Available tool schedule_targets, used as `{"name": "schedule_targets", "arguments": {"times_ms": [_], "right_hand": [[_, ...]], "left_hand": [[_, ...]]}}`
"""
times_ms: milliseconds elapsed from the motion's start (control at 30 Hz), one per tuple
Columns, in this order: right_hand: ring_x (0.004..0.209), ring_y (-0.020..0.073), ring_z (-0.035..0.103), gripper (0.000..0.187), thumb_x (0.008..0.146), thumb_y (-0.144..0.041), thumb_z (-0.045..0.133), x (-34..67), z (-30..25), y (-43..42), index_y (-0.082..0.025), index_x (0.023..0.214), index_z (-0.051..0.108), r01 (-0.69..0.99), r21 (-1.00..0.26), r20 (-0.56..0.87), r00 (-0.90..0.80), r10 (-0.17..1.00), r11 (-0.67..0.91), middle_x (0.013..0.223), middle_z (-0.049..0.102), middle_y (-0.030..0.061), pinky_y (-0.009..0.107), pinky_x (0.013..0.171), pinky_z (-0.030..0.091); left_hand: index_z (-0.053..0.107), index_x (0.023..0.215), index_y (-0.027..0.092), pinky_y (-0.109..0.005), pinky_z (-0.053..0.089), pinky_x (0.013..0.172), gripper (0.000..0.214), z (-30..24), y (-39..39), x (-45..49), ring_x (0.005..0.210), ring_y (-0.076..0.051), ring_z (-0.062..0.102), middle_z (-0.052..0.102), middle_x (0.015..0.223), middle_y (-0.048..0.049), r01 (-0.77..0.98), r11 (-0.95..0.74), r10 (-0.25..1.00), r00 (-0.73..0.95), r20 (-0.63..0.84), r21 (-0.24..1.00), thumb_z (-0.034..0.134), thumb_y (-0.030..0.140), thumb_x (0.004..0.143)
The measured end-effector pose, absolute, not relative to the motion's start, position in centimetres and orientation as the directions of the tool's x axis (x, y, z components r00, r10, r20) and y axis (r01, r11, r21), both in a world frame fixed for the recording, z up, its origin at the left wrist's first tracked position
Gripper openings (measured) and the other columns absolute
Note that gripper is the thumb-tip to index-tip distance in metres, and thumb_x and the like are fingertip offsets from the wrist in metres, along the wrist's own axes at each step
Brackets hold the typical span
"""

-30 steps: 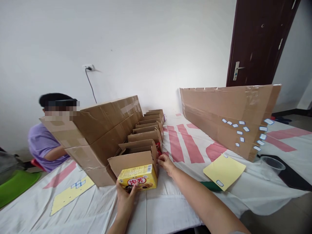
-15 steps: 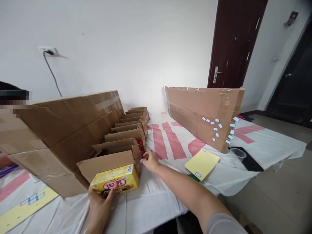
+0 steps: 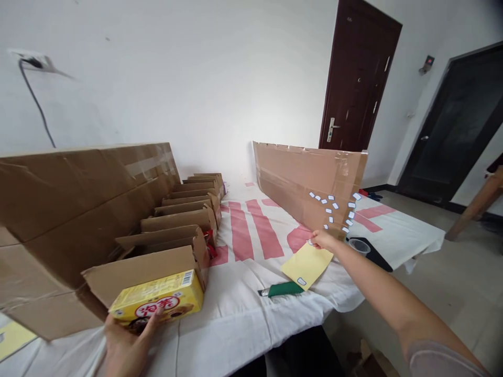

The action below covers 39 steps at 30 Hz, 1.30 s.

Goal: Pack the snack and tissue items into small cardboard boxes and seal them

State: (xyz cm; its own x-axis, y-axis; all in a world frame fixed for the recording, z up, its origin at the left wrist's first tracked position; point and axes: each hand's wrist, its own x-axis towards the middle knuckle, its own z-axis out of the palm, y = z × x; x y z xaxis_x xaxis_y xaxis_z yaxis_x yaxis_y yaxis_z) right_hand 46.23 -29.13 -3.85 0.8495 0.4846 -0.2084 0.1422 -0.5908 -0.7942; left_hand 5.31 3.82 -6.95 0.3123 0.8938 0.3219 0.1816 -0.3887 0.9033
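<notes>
My left hand (image 3: 128, 343) grips a yellow snack box (image 3: 157, 303) with red lettering, thumb across its front. The box stands against the front cardboard divider (image 3: 141, 264) at the near left. Over on the right, my right hand (image 3: 324, 239) is closed in a pinch at the far edge of a yellow sheet (image 3: 306, 267). A small blue-edged white sticker (image 3: 310, 242) is at its fingertips; whether it still adheres to the sheet I cannot tell. Another such sticker (image 3: 302, 281) lies on the sheet's near edge.
A green-handled cutter (image 3: 285, 289) lies beside the sheet. Behind stands a cardboard panel (image 3: 298, 178) dotted with stickers. A clear plastic cup (image 3: 359, 246) rests on a black flat item (image 3: 379, 255). Cardboard dividers (image 3: 188, 201) run back along a tall carton (image 3: 94, 193); a red packet (image 3: 210, 243) shows there.
My right hand has moved right, from the divider's edge to the yellow sheet. My left hand stays on the snack box. The view has turned right, and the cutter shows more fully.
</notes>
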Motion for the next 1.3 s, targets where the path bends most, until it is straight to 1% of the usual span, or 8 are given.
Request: {"name": "schedule_targets", "arguments": {"times_ms": [100,200,367,567,700,867,1067,1300], "right_hand": [[0.091,0.0178,0.062,0.028,0.092,-0.033,0.057,48.6,-4.4,-31.3,-0.015,0.114,0.058,0.145,-0.694,-0.284,0.845,0.454,-0.705,0.111,0.062,0.0067,0.037,0.078,0.055],[0.095,0.0196,0.062,0.029,0.091,-0.032,0.058,50.3,-5.0,-31.7,-0.015,0.114,0.058,0.209,-0.615,-0.304,0.826,0.474,-0.760,0.114,0.061,0.0069,0.039,0.080,0.054],[0.098,0.0200,0.061,0.029,0.091,-0.032,0.058,51.3,-6.6,-30.5,-0.016,0.115,0.058,0.316,-0.513,-0.289,0.812,0.507,-0.798,0.116,0.060,0.0073,0.040,0.083,0.053],[0.098,0.0201,0.061,0.031,0.091,-0.033,0.057,51.2,-8.2,-29.9,-0.016,0.117,0.057,0.371,-0.395,-0.237,0.843,0.484,-0.840,0.116,0.060,0.0074,0.041,0.082,0.054],[0.098,0.0201,0.061,0.030,0.091,-0.033,0.057,51.2,-8.2,-29.8,-0.016,0.116,0.057,0.386,-0.336,-0.216,0.856,0.469,-0.859,0.116,0.060,0.0074,0.040,0.082,0.054],[0.096,0.0196,0.062,0.030,0.091,-0.033,0.057,51.2,-8.1,-29.3,-0.016,0.115,0.057,0.409,-0.304,-0.197,0.856,0.477,-0.860,0.114,0.061,0.0071,0.040,0.081,0.054],[0.098,0.0201,0.061,0.029,0.092,-0.033,0.057,50.5,-7.7,-28.7,-0.016,0.115,0.058,0.414,-0.252,-0.161,0.873,0.460,-0.875,0.117,0.060,0.0073,0.040,0.083,0.053],[0.102,0.0202,0.060,0.027,0.091,-0.032,0.057,49.3,-5.8,-29.1,-0.019,0.115,0.059,0.391,-0.143,-0.140,0.902,0.409,-0.909,0.119,0.059,0.0076,0.040,0.086,0.052]], "left_hand": [[0.055,0.100,0.019,-0.039,0.057,0.070,0.058,-6.6,3.7,5.3,0.083,-0.029,0.067,0.067,0.094,-0.0091,0.214,-0.414,0.888,0.307,0.342,0.885,0.073,0.050,0.055],[0.055,0.102,0.018,-0.043,0.057,0.072,0.061,-6.5,3.7,5.2,0.086,-0.030,0.066,0.067,0.094,-0.0098,0.244,-0.440,0.882,0.301,0.363,0.864,0.072,0.052,0.055],[0.057,0.101,0.018,-0.044,0.057,0.074,0.057,-6.1,3.1,5.4,0.085,-0.030,0.067,0.068,0.094,-0.0106,0.238,-0.460,0.874,0.295,0.387,0.856,0.070,0.054,0.059],[0.058,0.101,0.019,-0.043,0.058,0.073,0.058,-6.4,3.5,5.4,0.085,-0.031,0.068,0.069,0.095,-0.0104,0.224,-0.452,0.871,0.317,0.374,0.863,0.072,0.055,0.058],[0.057,0.099,0.019,-0.044,0.057,0.071,0.068,-6.8,4.1,5.3,0.082,-0.031,0.068,0.070,0.092,-0.0082,0.242,-0.407,0.894,0.305,0.329,0.881,0.077,0.060,0.049],[0.058,0.101,0.018,-0.041,0.057,0.072,0.069,-6.8,4.3,5.3,0.083,-0.030,0.068,0.070,0.095,-0.0094,0.235,-0.387,0.898,0.317,0.306,0.892,0.077,0.060,0.049],[0.058,0.097,0.019,-0.042,0.056,0.072,0.071,-7.1,4.2,5.3,0.082,-0.031,0.067,0.070,0.091,-0.0080,0.235,-0.383,0.906,0.283,0.314,0.894,0.078,0.061,0.044],[0.058,0.101,0.019,-0.043,0.057,0.070,0.062,-6.3,3.4,5.4,0.081,-0.030,0.068,0.069,0.093,-0.0107,0.239,-0.409,0.893,0.302,0.333,0.881,0.071,0.060,0.057]]}}
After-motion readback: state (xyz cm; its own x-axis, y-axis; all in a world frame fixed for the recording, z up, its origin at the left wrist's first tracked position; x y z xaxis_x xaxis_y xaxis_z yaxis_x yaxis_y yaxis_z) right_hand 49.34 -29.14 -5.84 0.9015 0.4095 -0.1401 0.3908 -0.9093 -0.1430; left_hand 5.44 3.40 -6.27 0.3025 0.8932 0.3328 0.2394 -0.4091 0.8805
